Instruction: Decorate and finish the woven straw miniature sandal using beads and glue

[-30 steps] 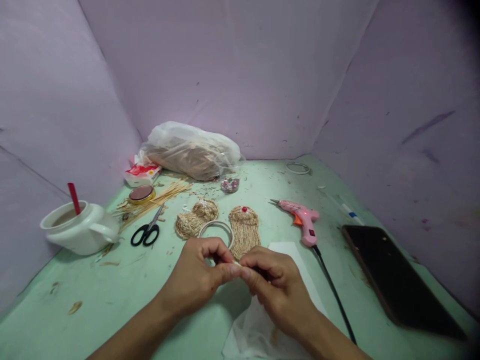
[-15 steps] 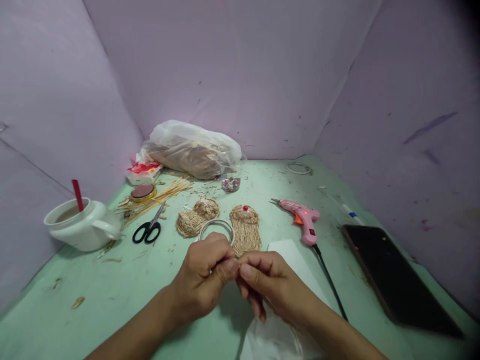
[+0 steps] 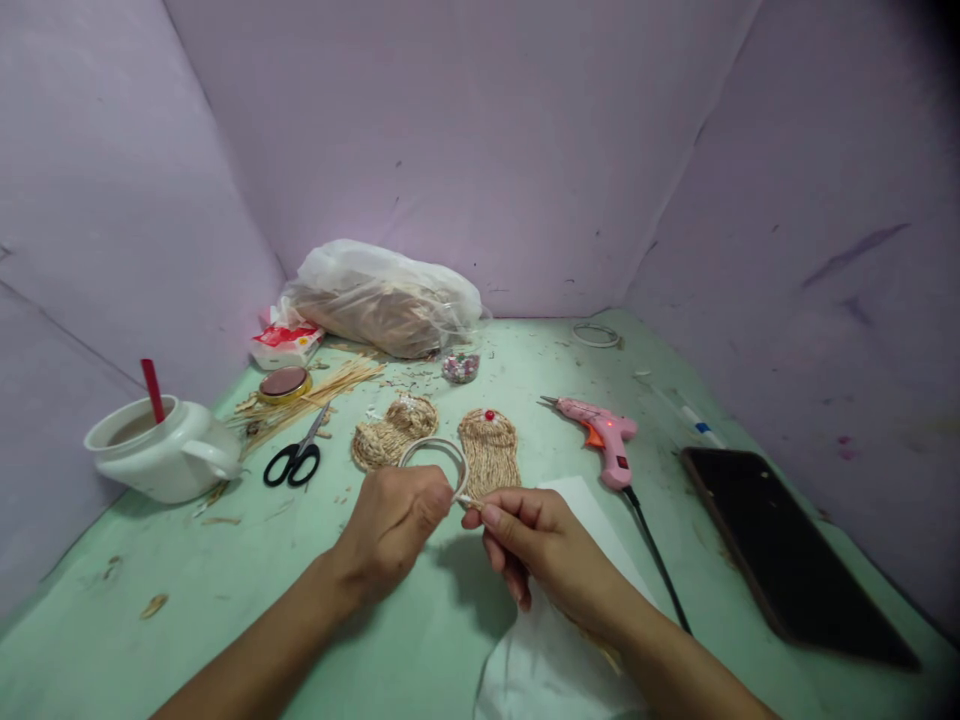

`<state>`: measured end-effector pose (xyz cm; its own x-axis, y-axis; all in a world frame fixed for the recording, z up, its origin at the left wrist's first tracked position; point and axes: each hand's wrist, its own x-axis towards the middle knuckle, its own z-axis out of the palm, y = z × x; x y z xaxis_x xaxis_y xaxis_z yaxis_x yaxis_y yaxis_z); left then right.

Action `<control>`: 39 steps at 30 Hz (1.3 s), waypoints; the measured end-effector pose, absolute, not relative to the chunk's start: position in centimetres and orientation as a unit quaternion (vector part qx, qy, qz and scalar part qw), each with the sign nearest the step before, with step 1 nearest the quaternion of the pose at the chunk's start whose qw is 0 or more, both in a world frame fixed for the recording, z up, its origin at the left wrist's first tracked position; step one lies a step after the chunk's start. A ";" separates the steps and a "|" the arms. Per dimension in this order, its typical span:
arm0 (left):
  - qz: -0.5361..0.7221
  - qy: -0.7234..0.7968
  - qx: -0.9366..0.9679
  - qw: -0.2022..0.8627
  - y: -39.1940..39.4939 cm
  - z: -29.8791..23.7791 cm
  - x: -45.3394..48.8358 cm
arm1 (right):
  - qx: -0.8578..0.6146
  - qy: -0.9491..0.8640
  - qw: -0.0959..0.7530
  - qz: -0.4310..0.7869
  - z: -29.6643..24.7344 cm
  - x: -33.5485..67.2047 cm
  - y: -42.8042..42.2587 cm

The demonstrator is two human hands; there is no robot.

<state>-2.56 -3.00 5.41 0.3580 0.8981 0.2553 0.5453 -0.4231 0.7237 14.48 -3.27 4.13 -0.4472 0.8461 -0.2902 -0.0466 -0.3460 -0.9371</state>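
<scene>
My left hand (image 3: 401,520) is closed on a thin white ring (image 3: 435,443), which stands up above my fingers. From the ring's lower right side a short pale strand (image 3: 472,501) runs to my right hand (image 3: 529,540), where thumb and forefinger pinch it. Just beyond the ring lie two woven straw pieces shaped like small slippers: one on its side (image 3: 394,430), the other flat (image 3: 487,460) with a red bead (image 3: 490,414) on top. Part of the ring is hidden behind my left hand.
Black-handled scissors (image 3: 296,462), a white pot (image 3: 169,460) and straw strips (image 3: 330,385) lie to the left. A pink glue gun (image 3: 600,430), its cord and a dark phone (image 3: 787,550) are at right. A plastic bag (image 3: 382,300) sits at the back; white sheets (image 3: 547,660) lie in front.
My hands have moved apart slightly. My left hand has turned, palm down, and shifted left; the pale strand between the hands now shows.
</scene>
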 end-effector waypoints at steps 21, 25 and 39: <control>0.358 0.541 0.758 0.062 -2.0 6.3 -4.2 | -0.333 -0.394 0.226 0.826 3.8 16.4 -1.7; 0.376 0.571 0.724 0.090 -1.6 7.0 -5.2 | -0.373 -0.436 0.254 0.779 3.9 16.6 -1.5; 0.391 0.613 0.681 0.087 -1.1 6.9 -6.1 | -0.399 -0.445 0.364 0.715 4.1 16.3 -1.4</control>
